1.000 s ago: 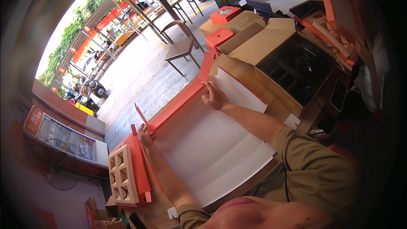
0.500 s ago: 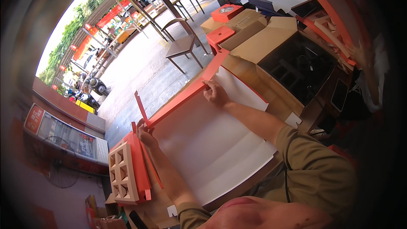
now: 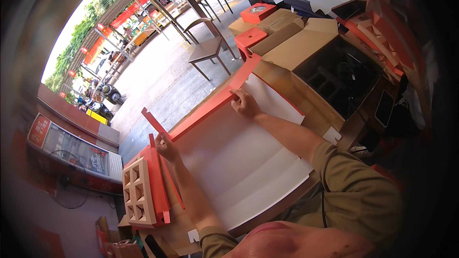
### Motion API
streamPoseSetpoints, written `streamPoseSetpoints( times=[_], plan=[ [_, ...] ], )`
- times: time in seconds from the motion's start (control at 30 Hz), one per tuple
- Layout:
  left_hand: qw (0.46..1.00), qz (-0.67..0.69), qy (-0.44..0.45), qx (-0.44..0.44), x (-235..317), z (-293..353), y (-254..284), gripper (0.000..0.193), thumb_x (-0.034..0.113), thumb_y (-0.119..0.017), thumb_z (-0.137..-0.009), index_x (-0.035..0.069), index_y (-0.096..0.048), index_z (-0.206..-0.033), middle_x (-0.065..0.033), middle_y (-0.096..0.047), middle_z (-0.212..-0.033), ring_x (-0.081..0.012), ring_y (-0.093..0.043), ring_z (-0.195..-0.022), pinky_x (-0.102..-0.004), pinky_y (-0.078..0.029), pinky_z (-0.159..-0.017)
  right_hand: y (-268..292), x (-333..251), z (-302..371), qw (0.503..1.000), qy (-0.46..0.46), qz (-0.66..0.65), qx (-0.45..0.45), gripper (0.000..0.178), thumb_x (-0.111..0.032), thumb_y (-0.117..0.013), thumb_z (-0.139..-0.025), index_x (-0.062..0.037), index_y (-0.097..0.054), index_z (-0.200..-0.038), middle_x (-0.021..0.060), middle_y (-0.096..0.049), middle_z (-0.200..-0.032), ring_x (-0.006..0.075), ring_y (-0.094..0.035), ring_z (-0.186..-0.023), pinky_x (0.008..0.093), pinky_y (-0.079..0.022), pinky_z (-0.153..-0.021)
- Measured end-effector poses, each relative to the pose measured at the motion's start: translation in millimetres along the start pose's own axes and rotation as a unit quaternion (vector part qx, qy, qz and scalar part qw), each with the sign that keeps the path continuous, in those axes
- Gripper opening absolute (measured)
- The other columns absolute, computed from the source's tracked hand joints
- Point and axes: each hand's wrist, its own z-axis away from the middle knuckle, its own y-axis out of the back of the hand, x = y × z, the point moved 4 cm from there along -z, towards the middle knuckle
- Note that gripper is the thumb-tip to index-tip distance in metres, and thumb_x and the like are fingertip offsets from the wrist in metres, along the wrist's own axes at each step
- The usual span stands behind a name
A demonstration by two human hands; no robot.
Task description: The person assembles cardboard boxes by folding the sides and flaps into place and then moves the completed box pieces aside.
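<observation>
A large cardboard box blank (image 3: 229,162), white inside and red outside, lies in front of me with its far red edge folded inward. My right hand (image 3: 245,104) pinches that folded red flap (image 3: 208,111) near its far right part. At the far left corner my left hand (image 3: 166,149) has its fingers closed on the blank's edge; its fingertips are partly hidden. A narrow red strip (image 3: 154,120) of the blank sticks out beyond the left hand. Beside my left forearm are a red box piece (image 3: 155,177) and a tan cardboard divider (image 3: 137,192) with several square cells.
An open brown carton (image 3: 300,43) with a dark interior stands at the right, near a phone (image 3: 384,107). Red box parts (image 3: 377,43) pile up behind it. A red stool (image 3: 249,38) and a brown chair (image 3: 205,50) stand ahead. A display fridge (image 3: 71,153) is at the left.
The red strip beyond my left hand has tilted further outward to the left. My left hand has turned slightly; the right hand keeps its place on the flap.
</observation>
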Motion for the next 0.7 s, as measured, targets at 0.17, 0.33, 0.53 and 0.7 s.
streamPoseSetpoints(
  times=[0.17,0.33,0.53,0.7],
  plan=[
    [0.998,-0.007,0.057,0.029,3.6,3.5,-2.7,0.034,0.028,-0.068,-0.097,-0.002,-0.061,-0.081,-0.0052,-0.061,-0.073,-0.0139,-0.057,-0.057,-0.0285,-0.048,-0.050,4.3,4.5,3.4,0.998,-0.058,-0.033,0.008,0.031,-0.015,-0.062,-0.088,-0.0034,-0.063,-0.117,0.0117,-0.067,-0.094,0.0250,-0.068,-0.087,0.0386,-0.055,-0.082],
    [0.986,0.112,0.112,0.047,-4.2,-1.6,9.9,0.033,0.025,-0.068,-0.096,0.003,-0.057,-0.074,-0.0031,-0.058,-0.068,-0.0115,-0.053,-0.052,-0.0265,-0.045,-0.042,-10.9,5.7,-0.5,0.998,-0.037,-0.048,0.002,0.020,-0.012,-0.063,-0.089,-0.0017,-0.060,-0.106,0.0091,-0.066,-0.093,0.0193,-0.065,-0.077,0.0338,-0.055,-0.073],
    [0.972,0.163,0.146,0.090,-6.1,4.9,-3.0,0.032,0.022,-0.066,-0.097,0.006,-0.056,-0.071,0.0000,-0.053,-0.065,-0.0095,-0.049,-0.049,-0.0270,-0.043,-0.039,-7.3,17.2,-6.0,0.999,-0.017,-0.035,-0.021,0.030,-0.011,-0.063,-0.087,-0.0008,-0.061,-0.115,0.0152,-0.072,-0.104,0.0249,-0.072,-0.095,0.0360,-0.058,-0.085],
    [0.915,0.289,0.242,0.146,4.5,24.7,-12.2,0.024,0.026,-0.063,-0.098,0.005,-0.058,-0.086,-0.0008,-0.058,-0.076,-0.0115,-0.058,-0.061,-0.0284,-0.053,-0.049,-6.9,16.1,-4.2,0.995,-0.073,-0.062,-0.028,0.032,-0.009,-0.062,-0.089,0.0007,-0.059,-0.120,0.0144,-0.070,-0.112,0.0227,-0.070,-0.100,0.0347,-0.057,-0.086]
  ],
)
